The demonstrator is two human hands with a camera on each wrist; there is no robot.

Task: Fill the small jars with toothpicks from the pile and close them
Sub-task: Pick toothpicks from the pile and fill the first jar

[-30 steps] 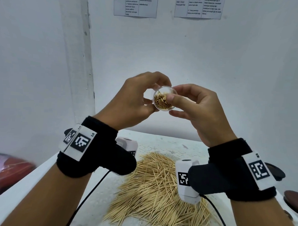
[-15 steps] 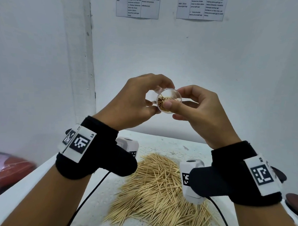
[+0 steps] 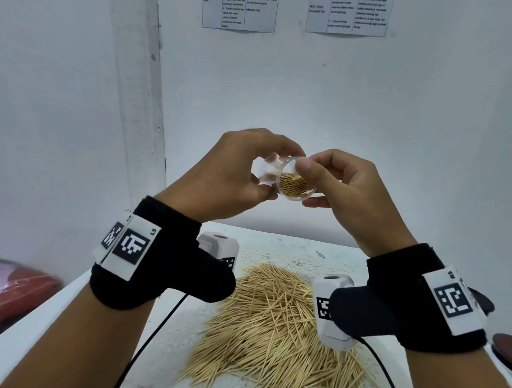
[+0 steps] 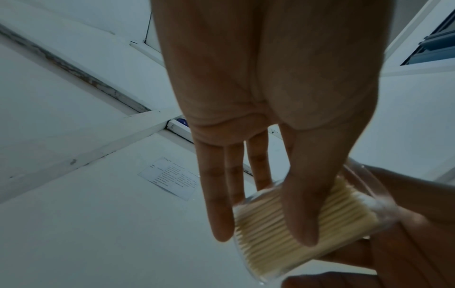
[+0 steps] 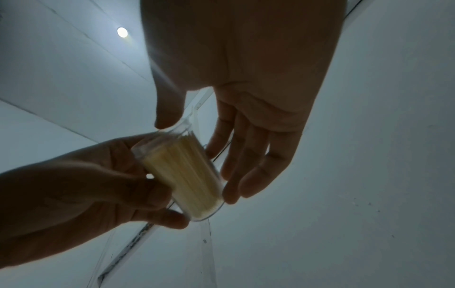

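Observation:
A small clear jar (image 3: pixel 293 185) packed with toothpicks is held in the air above the pile, its round end turned towards me. My left hand (image 3: pixel 244 175) grips the jar's body, thumb laid across it in the left wrist view, where the jar (image 4: pixel 305 218) lies on its side. My right hand (image 3: pixel 331 179) pinches the near rim, with the thumb on top and the fingers curled behind. In the right wrist view the jar (image 5: pixel 184 175) sits between both hands, and its clear end is under the right thumb. Whether a lid is on that end I cannot tell.
The loose pile of toothpicks (image 3: pixel 272 335) lies on the white table (image 3: pixel 169 336) below my wrists. Dark round discs (image 3: pixel 506 345) sit at the table's right edge. A red and pink object (image 3: pixel 16 289) lies off to the left. White walls stand close on the left and behind.
Both hands have kept hold of the jar. The right thumb has slid from across the jar's end up to its upper rim, and the jar has tilted a little.

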